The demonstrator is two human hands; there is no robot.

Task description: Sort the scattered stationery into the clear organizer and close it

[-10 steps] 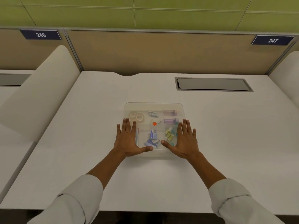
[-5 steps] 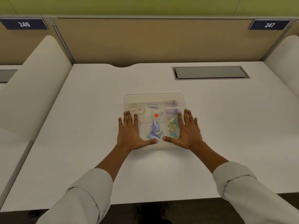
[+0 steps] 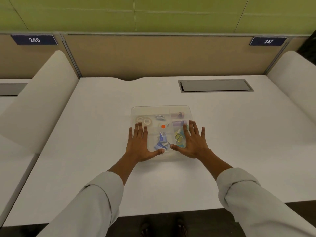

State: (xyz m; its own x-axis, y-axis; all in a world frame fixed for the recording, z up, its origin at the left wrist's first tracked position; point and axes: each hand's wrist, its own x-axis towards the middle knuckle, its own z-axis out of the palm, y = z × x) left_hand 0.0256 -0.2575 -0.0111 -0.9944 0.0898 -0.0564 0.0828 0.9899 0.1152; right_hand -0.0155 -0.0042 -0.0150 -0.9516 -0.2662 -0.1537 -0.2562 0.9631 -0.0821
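The clear organizer (image 3: 160, 109) lies flat in the middle of the white desk with its lid down. Through the lid I see two tape rolls (image 3: 143, 120), a small staple box (image 3: 160, 117), an orange dot (image 3: 163, 126), blue packets (image 3: 161, 140), yellow and teal clips (image 3: 178, 137) and purple items (image 3: 177, 123). My left hand (image 3: 139, 144) presses flat on the lid's near left part, fingers straight. My right hand (image 3: 193, 142) presses flat on the near right part, thumbs pointing toward each other.
A grey cable hatch (image 3: 215, 85) is set into the desk at the back right. Curved white dividers (image 3: 39, 100) stand on both sides, and a tan partition with plates 246 and 247 closes the back. My feet show below the desk's front edge.
Both hands stay flat on the lid in the same places. Only the camera has shifted, first tilting down and then back up.
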